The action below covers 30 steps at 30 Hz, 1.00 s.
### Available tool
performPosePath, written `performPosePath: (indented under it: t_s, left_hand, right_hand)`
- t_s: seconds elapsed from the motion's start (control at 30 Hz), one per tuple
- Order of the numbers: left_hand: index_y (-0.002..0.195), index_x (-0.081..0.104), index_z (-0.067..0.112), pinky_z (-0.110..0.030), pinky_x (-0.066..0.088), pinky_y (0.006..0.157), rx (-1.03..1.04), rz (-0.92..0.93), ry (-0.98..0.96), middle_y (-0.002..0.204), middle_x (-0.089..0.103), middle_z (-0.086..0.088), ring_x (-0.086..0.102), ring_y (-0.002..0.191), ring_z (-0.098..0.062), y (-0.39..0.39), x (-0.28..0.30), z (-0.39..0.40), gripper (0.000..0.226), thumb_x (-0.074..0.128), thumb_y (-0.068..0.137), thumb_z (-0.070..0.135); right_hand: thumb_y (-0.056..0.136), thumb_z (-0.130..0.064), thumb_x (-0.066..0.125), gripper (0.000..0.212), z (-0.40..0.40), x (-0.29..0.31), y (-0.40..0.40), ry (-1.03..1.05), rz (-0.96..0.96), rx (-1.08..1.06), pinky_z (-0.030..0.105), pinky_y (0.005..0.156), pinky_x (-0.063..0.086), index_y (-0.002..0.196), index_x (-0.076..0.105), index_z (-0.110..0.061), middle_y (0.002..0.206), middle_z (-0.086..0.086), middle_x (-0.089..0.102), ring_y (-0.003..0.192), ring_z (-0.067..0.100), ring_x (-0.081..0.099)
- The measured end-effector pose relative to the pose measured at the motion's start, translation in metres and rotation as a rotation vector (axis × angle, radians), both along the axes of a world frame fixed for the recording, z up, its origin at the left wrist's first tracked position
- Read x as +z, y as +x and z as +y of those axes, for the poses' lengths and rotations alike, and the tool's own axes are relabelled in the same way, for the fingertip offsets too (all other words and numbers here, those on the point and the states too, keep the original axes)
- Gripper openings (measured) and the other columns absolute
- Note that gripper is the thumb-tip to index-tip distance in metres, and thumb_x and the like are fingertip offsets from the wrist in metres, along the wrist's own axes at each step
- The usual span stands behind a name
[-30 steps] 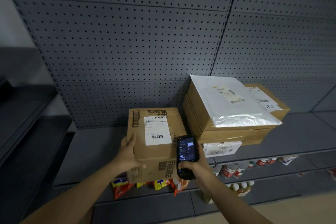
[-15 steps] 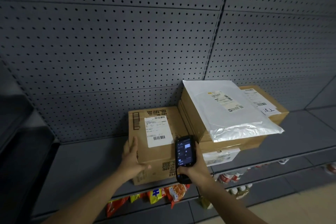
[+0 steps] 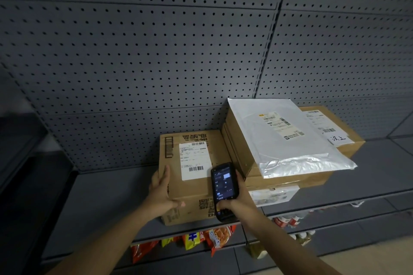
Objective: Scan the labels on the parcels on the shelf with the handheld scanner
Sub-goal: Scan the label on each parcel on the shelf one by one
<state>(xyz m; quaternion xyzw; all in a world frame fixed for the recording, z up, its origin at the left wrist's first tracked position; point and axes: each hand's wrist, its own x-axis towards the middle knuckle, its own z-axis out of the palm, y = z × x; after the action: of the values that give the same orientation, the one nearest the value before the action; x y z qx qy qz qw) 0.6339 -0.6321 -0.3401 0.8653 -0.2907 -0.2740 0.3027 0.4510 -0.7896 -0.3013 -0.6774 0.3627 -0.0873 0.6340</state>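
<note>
Brown cardboard box (image 3: 190, 176), white label (image 3: 195, 161), black scanner (image 3: 224, 190), silver-white mailer (image 3: 288, 140), grey perforated panel (image 3: 134, 62).

four parcels (image 3: 196, 176), one scanner (image 3: 224, 190), two hands (image 3: 161, 194)

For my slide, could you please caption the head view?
Left hand steadies a labelled cardboard box while right hand holds the handheld scanner.

Shop, pegboard shelving (image 3: 156, 62), snack packets (image 3: 220, 235)
</note>
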Motion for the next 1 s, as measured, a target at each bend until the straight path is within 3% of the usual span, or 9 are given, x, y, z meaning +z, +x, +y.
performPosePath:
  t_s: [0.13,0.37,0.63,0.7,0.8,0.93,1.0]
  left_hand:
    - [0.145,-0.023,0.032,-0.05,0.014,0.119,-0.004,-0.003,-0.002,0.154,-0.014,0.004,0.0,0.145,-0.026,-0.002,0.003,0.0,0.134,0.084,0.065,0.036]
    - [0.145,-0.024,0.032,-0.05,0.015,0.119,-0.024,0.0,0.036,0.154,-0.014,0.002,0.001,0.144,-0.028,-0.003,0.009,0.002,0.132,0.083,0.067,0.036]
    - [0.149,-0.013,0.031,-0.052,0.013,0.118,-0.041,-0.064,0.108,0.155,-0.022,-0.002,-0.009,0.144,-0.031,-0.004,0.017,0.007,0.13,0.081,0.063,0.05]
    - [0.151,-0.003,0.029,-0.051,0.011,0.117,-0.101,-0.156,0.116,0.155,-0.02,0.001,-0.01,0.144,-0.028,-0.004,0.021,0.01,0.119,0.073,0.066,0.061]
    - [0.148,0.02,0.029,-0.044,0.012,0.117,-0.167,-0.377,-0.027,0.152,0.003,0.006,0.003,0.143,-0.02,-0.008,0.024,0.014,0.086,0.059,0.078,0.062]
    - [0.144,0.028,0.032,-0.036,0.014,0.116,-0.3,-0.506,-0.098,0.146,0.02,0.01,0.013,0.138,-0.013,-0.017,0.028,0.009,0.065,0.05,0.087,0.055]
    - [0.142,0.031,0.033,-0.034,0.016,0.115,-0.367,-0.556,-0.108,0.143,0.026,0.012,0.017,0.136,-0.011,-0.022,0.032,0.003,0.06,0.05,0.089,0.051]
  right_hand:
    - [0.063,0.012,0.077,0.109,0.001,-0.001,0.0,0.008,-0.005,-0.01,0.048,0.104,0.044,0.148,0.024,-0.03,0.123,-0.002,0.056,0.121,0.023,0.051]
    - [0.065,0.016,0.074,0.103,0.001,0.004,0.002,0.031,-0.019,-0.023,0.043,0.1,0.045,0.146,0.026,-0.025,0.131,0.005,0.053,0.125,0.026,0.049]
    - [0.062,0.015,0.075,0.108,0.009,0.008,0.001,0.028,-0.012,-0.068,0.054,0.105,0.041,0.149,0.026,-0.026,0.132,0.008,0.056,0.124,0.028,0.051]
    - [0.062,0.015,0.075,0.109,0.011,0.009,0.0,0.034,-0.024,-0.087,0.055,0.106,0.041,0.15,0.025,-0.025,0.132,0.009,0.056,0.124,0.028,0.05]
    - [0.064,0.014,0.073,0.107,0.014,0.01,-0.005,0.078,-0.058,-0.128,0.056,0.105,0.042,0.15,0.026,-0.029,0.131,0.007,0.057,0.123,0.029,0.051]
    - [0.069,0.016,0.069,0.097,0.02,0.014,-0.016,0.122,-0.111,-0.181,0.054,0.098,0.047,0.144,0.032,-0.034,0.126,0.007,0.06,0.118,0.03,0.054]
    - [0.069,0.015,0.069,0.09,0.022,0.015,-0.021,0.14,-0.126,-0.193,0.045,0.085,0.053,0.139,0.038,-0.032,0.121,0.006,0.062,0.111,0.027,0.058]
